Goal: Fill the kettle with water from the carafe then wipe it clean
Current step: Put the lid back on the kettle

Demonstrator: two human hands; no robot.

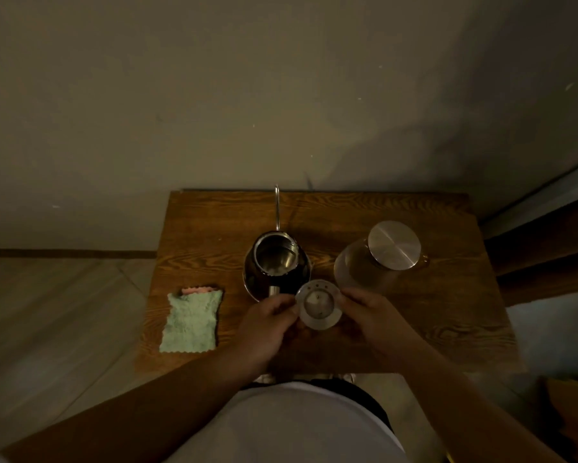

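Note:
A steel gooseneck kettle [276, 259] stands open-topped at the middle of a small wooden table [431, 315], its thin spout pointing away from me. Its round metal lid [318, 305] is held underside up just in front of the kettle, pinched between my left hand [267, 324] on its left rim and my right hand [372, 317] on its right rim. A glass carafe [357, 270] with a round metal cap stands to the right of the kettle. A green cloth [191, 320], folded, lies near the table's left edge.
The table backs onto a plain wall. A tiled floor lies to the left, dark furniture to the right. My white shirt fills the bottom of the view, close to the table's near edge.

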